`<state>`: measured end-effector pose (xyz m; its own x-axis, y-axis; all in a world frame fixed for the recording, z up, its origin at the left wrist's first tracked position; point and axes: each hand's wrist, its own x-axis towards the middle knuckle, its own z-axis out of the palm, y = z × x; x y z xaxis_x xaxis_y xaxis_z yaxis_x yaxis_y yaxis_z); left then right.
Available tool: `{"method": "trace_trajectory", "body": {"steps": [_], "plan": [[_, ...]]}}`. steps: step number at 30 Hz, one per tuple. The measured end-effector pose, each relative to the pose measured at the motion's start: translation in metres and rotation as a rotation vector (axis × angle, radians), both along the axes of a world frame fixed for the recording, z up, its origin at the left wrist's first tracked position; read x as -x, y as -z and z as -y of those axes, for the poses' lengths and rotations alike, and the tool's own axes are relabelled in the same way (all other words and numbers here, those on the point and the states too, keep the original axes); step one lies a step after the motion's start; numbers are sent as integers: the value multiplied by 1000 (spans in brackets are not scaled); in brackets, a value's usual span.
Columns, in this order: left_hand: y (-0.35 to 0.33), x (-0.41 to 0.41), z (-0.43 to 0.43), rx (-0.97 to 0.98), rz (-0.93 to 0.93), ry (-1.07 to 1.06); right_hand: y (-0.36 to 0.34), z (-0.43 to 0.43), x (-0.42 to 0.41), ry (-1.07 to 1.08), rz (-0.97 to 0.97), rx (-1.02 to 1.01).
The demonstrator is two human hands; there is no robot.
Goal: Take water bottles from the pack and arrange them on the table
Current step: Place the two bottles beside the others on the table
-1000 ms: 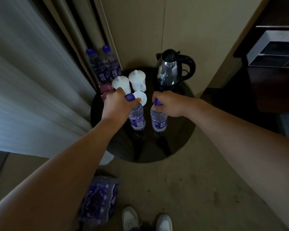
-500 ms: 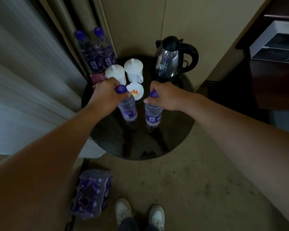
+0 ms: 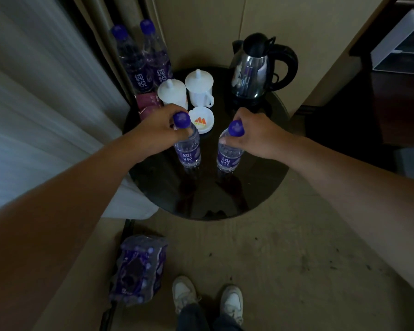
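Two small water bottles with purple caps stand upright side by side on the round black table (image 3: 249, 192). My left hand (image 3: 153, 130) grips the neck of the left bottle (image 3: 188, 154). My right hand (image 3: 258, 134) grips the neck of the right bottle (image 3: 228, 157). Two taller bottles (image 3: 144, 65) stand at the table's back left edge. The plastic-wrapped pack (image 3: 136, 268) of purple bottles lies on the floor below the table, left of my shoes.
A steel kettle (image 3: 253, 70) stands at the table's back right. Two white lidded cups (image 3: 189, 91) and a white round dish (image 3: 202, 120) sit behind the held bottles, with a pink packet (image 3: 147, 103) to their left. A curtain hangs at left; dark furniture stands at right.
Both hands stay on the bottle necks and the bottles rest on the table. The camera has shifted, so the table and the hands sit a little lower and closer in view.
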<state>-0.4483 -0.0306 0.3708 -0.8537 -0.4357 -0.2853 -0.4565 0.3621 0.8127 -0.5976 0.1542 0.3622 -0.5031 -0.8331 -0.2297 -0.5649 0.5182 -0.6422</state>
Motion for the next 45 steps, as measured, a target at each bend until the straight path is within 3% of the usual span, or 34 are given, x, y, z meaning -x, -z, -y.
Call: {"method": "trace_trajectory", "body": {"steps": [6,12,18,21,29,37,45], "plan": [[8,5,-21,10,-8,-147,7,-6,-6,90,87,157],[23,-3,-31,1,-96,-304,34,3,-19,310,285,136],[8,-22,-40,34,-170,-242,30,-3,-38,462,196,176],[-14,-19,-28,33,-171,-235,2,3,-32,405,176,166],[-133,66,49,24,-234,-102,-137,81,35,260,-120,342],[-194,142,124,44,-312,-89,-201,169,110,286,-156,298],[-142,189,173,-17,-340,-149,-145,222,164,437,231,282]]}}
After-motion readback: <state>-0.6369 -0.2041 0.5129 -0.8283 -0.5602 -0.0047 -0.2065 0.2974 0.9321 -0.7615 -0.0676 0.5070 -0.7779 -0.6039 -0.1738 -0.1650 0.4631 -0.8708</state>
